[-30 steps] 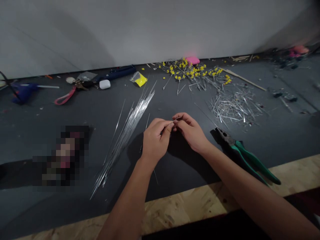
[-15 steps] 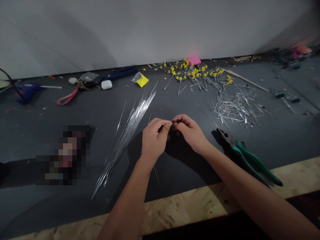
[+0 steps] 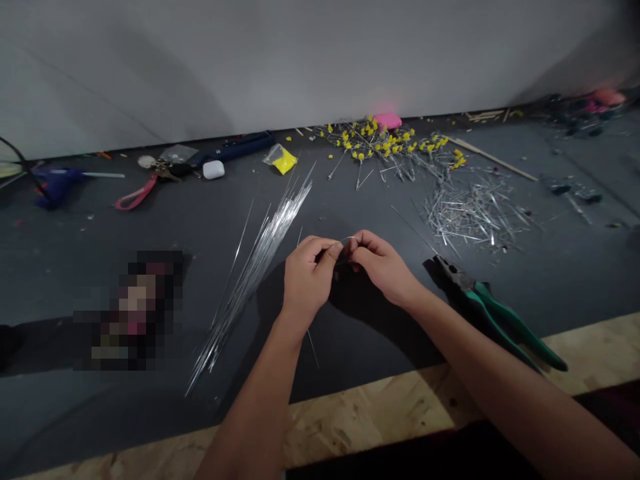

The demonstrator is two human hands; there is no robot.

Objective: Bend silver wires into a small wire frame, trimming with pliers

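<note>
My left hand (image 3: 311, 270) pinches a thin silver wire (image 3: 346, 239) between thumb and forefinger. On its other side my right hand (image 3: 377, 263) has its fingers curled round the same wire, which arcs across the small gap between both hands. The fingertips hide most of it. Left of my hands lies a long bundle of straight silver wires (image 3: 265, 247), slanting away from me. To the right rest pliers (image 3: 493, 313) with green handles, jaws pointing away. Beyond them is a heap of short silver wire pieces (image 3: 467, 210).
Yellow-tipped wires (image 3: 380, 140) pile up by the wall, with a pink lump (image 3: 387, 121) behind. A yellow packet (image 3: 283, 160), a white case (image 3: 213, 170), keys with a red strap (image 3: 137, 193) and a blue glue gun (image 3: 59, 185) lie leftward. A wooden stick (image 3: 493, 160) lies at right.
My fingertips have drawn slightly apart, so more of the wire shows between them. Both arms stay nearly in place.
</note>
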